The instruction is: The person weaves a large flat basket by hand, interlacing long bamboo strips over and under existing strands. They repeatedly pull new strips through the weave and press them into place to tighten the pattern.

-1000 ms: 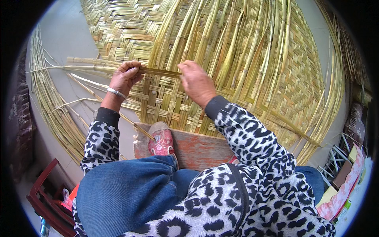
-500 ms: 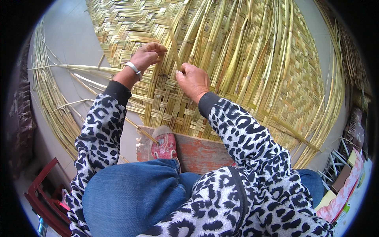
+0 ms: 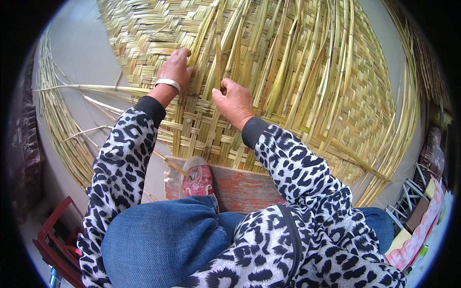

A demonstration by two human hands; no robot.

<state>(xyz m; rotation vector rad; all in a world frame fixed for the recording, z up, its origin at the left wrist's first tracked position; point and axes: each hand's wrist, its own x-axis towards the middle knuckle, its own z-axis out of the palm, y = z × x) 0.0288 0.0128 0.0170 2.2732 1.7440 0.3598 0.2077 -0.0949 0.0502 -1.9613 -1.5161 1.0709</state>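
A large woven mat of flattened yellow-green reed strips (image 3: 139, 36) spreads ahead of me. At its left part, my left hand (image 3: 175, 72), with a white bracelet, rests over the weave beside upright strips. Its thumb stands apart from the fingers, and the fingertips are partly hidden. To the right, my right hand (image 3: 234, 101) is closed, thumb and curled forefinger together at a reed strip (image 3: 218, 57) that runs away from me. Several long loose strips (image 3: 300, 81) lie lengthwise over the mat to the right of that hand.
A worn red board (image 3: 245, 187) lies across the mat's near edge, with my shoe (image 3: 198, 180) on it. Long reeds (image 3: 60, 129) lie on the grey floor at the left, and more (image 3: 408, 110) at the right. A dark red chair frame (image 3: 50, 235) stands lower left.
My left hand has come down onto the mat, its fingers loosened from a pinch. The strip at my right hand now stands straighter, while that hand stays nearly in place.
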